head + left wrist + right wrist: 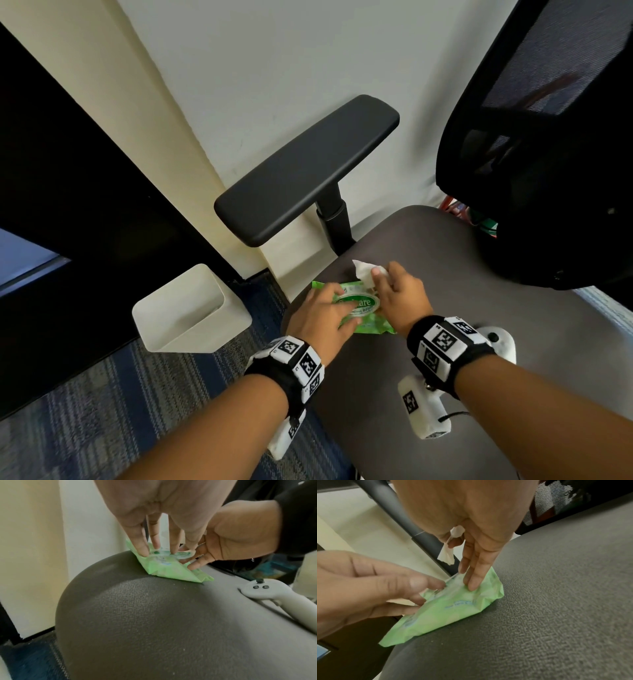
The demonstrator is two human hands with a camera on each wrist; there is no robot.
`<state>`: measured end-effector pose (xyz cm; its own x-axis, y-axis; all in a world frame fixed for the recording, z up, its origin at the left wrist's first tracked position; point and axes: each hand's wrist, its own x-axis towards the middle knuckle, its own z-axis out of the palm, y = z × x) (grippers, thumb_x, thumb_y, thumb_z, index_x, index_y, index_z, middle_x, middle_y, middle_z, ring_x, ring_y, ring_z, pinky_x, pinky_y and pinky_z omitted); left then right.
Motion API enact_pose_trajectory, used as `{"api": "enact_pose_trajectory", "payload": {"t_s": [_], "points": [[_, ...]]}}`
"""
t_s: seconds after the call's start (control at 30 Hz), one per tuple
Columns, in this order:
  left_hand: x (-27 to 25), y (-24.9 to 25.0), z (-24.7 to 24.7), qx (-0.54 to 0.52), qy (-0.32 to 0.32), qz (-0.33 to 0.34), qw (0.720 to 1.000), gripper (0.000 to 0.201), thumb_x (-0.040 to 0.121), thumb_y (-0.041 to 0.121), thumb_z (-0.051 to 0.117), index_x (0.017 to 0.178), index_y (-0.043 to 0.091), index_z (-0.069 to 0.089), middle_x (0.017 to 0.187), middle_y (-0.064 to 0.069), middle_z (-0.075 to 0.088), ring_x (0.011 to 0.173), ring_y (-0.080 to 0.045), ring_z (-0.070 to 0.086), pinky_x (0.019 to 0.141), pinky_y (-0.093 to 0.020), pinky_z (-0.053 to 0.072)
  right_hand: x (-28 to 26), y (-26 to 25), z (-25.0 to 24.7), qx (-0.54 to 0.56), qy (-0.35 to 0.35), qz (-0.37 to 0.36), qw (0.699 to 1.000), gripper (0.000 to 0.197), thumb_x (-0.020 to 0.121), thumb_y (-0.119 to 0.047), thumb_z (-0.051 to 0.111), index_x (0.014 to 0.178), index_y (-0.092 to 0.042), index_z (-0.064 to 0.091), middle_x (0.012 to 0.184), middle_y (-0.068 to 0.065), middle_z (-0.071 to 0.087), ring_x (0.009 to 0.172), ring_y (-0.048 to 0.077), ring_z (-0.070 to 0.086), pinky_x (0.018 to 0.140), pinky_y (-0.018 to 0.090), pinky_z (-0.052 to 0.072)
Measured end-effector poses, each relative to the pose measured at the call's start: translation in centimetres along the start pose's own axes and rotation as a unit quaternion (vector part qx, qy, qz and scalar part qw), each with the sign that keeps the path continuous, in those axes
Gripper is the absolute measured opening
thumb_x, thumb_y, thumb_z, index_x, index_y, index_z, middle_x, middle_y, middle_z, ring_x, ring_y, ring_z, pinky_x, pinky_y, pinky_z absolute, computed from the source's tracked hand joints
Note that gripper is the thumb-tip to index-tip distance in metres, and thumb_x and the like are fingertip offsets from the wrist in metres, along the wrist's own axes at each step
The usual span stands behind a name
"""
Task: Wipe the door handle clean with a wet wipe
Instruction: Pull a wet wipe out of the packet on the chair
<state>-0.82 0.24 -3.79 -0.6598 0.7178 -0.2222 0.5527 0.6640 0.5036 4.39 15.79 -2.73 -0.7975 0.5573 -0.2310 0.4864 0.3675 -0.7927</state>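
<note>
The left hand (322, 313) is pressing down on the green wipe pack (356, 308) with its fingers nearly straight and spread over the label, so it is holding the pack flat and is not gripping it. The right hand (399, 291) is pinching a white wet wipe (364, 270) between thumb and forefinger, while its other fingers are resting on the far end of the pack. The pack is lying on the near left part of the chair seat (445, 274), close to the edge.

I judge that the task is only beginning: one wipe is coming out or is just out of the pack, and the wiping itself is not yet done. The person is still needing to free the wipe, go to the door and rub the handle.

The door handle is not showing in any view; only the dark door (68, 205) at the left is visible. I cannot tell if the wipe is fully separate from the pack, because the right hand is covering the opening. The pack's flap is also hard to make out. A white bin (178, 329) is standing on the floor just left of the seat, and a white controller (274, 592) is lying on the seat at the right.
</note>
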Motion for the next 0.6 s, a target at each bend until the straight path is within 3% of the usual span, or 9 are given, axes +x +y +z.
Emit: {"api": "enact_pose_trajectory", "payload": {"t_s": [0.1, 0.27, 0.33, 0.4, 0.43, 0.5, 0.6], "points": [[-0.2, 0.4, 0.0, 0.083, -0.037, 0.021, 0.996, 0.039, 0.090, 0.038, 0.054, 0.129, 0.035, 0.053, 0.138, 0.009, 0.032, 0.129, -0.019, 0.028, 0.087, -0.042, 0.052, -0.1, 0.2, -0.1, 0.004, 0.006, -0.003, 1.000, 0.036, 0.096, -0.030, 0.048, 0.067, -0.010, 0.039, 0.058, 0.002, 0.044, 0.055, 0.019, 0.041, 0.050, 0.029, 0.035], [-0.2, 0.8, 0.2, 0.133, -0.050, 0.037, 0.989, 0.052, 0.085, 0.042, 0.058, 0.135, 0.043, 0.042, 0.139, 0.005, 0.027, 0.128, -0.024, 0.025, 0.099, -0.041, 0.044, 0.1, 0.4, -0.4, -0.048, 0.013, -0.048, 0.998, 0.017, 0.088, -0.021, 0.061, 0.077, -0.008, 0.064, 0.075, 0.001, 0.057, 0.072, 0.018, 0.053, 0.063, 0.025, 0.037], [-0.1, 0.9, 0.3, 0.144, -0.060, 0.036, 0.987, 0.055, 0.085, 0.043, 0.058, 0.137, 0.044, 0.039, 0.139, 0.003, 0.025, 0.126, -0.026, 0.025, 0.100, -0.042, 0.042, 0.0, 0.4, -0.5, -0.034, 0.017, -0.050, 0.998, 0.005, 0.085, -0.015, 0.065, 0.081, -0.013, 0.068, 0.074, -0.003, 0.061, 0.071, 0.014, 0.056, 0.059, 0.015, 0.039], [0.1, 1.0, 0.3, 0.154, -0.066, 0.039, 0.985, 0.056, 0.084, 0.044, 0.059, 0.136, 0.044, 0.039, 0.137, 0.001, 0.025, 0.125, -0.026, 0.026, 0.101, -0.042, 0.041, -0.2, 0.5, -0.5, -0.012, 0.022, -0.049, 0.999, 0.009, 0.082, -0.009, 0.066, 0.086, -0.015, 0.070, 0.076, -0.005, 0.064, 0.069, 0.009, 0.058, 0.056, 0.002, 0.038], [0.1, 1.0, 0.3, 0.158, -0.067, 0.041, 0.984, 0.056, 0.083, 0.044, 0.059, 0.135, 0.045, 0.039, 0.136, 0.001, 0.025, 0.123, -0.027, 0.026, 0.102, -0.042, 0.040, -0.2, 0.5, -0.4, -0.003, 0.024, -0.051, 0.998, 0.012, 0.082, -0.008, 0.066, 0.089, -0.015, 0.071, 0.079, -0.004, 0.065, 0.069, 0.008, 0.058, 0.057, 0.000, 0.039], [0.2, 1.3, 0.2, 0.158, -0.074, 0.037, 0.984, 0.055, 0.082, 0.045, 0.060, 0.133, 0.046, 0.040, 0.134, 0.000, 0.027, 0.122, -0.028, 0.027, 0.103, -0.042, 0.038, -0.3, 0.5, -0.3, -0.005, 0.028, -0.067, 0.997, 0.012, 0.082, -0.008, 0.067, 0.090, -0.014, 0.073, 0.082, -0.001, 0.067, 0.071, 0.010, 0.059, 0.059, 0.000, 0.039], [0.4, 1.5, -0.1, 0.133, -0.086, 0.018, 0.987, 0.050, 0.083, 0.046, 0.058, 0.131, 0.045, 0.043, 0.135, 0.000, 0.030, 0.123, -0.027, 0.026, 0.104, -0.039, 0.036, -0.5, 0.3, -0.2, -0.009, 0.027, -0.074, 0.997, 0.012, 0.084, -0.009, 0.065, 0.090, -0.015, 0.073, 0.082, 0.001, 0.069, 0.072, 0.013, 0.060, 0.062, 0.009, 0.041]]}}
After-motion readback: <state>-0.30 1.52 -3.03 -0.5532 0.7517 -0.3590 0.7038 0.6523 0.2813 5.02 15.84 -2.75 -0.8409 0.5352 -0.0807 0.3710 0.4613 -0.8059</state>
